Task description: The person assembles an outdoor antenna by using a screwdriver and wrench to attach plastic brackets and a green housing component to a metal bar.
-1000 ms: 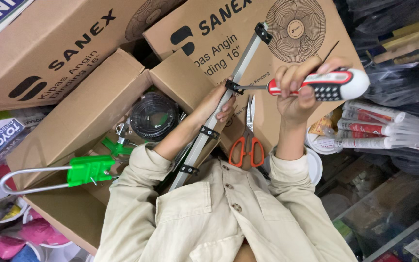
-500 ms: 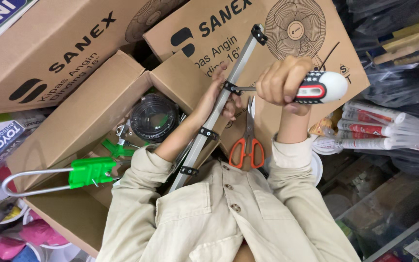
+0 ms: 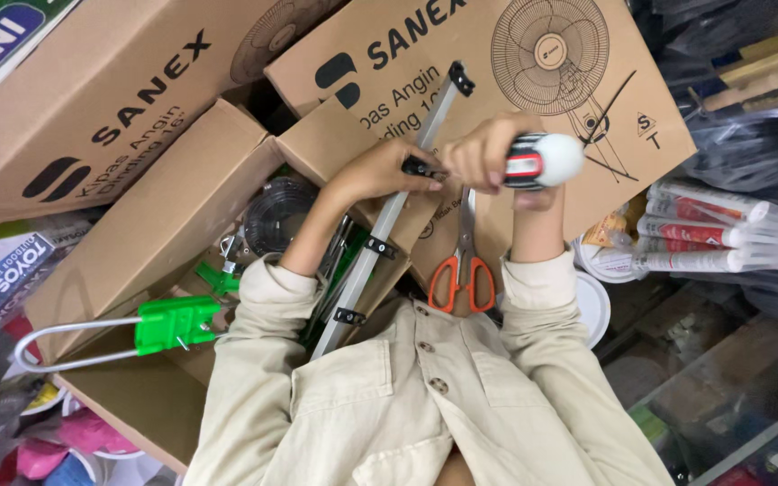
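Screwdriver drawn in to the rail bracket

Head view: the right hand [image 3: 488, 153], fingers wrapped around the screwdriver [image 3: 533, 160], has moved toward nine o'clock since earlier. The left hand [image 3: 380, 171], fingers pinching, steadies the metal rail [image 3: 387, 216] at centre frame.

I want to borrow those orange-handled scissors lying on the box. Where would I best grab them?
Take the orange-handled scissors by the two handle loops, coming from the person's chest side. The loops lie bare and nearest the body, while the blades point away, up under the right hand with the screwdriver.
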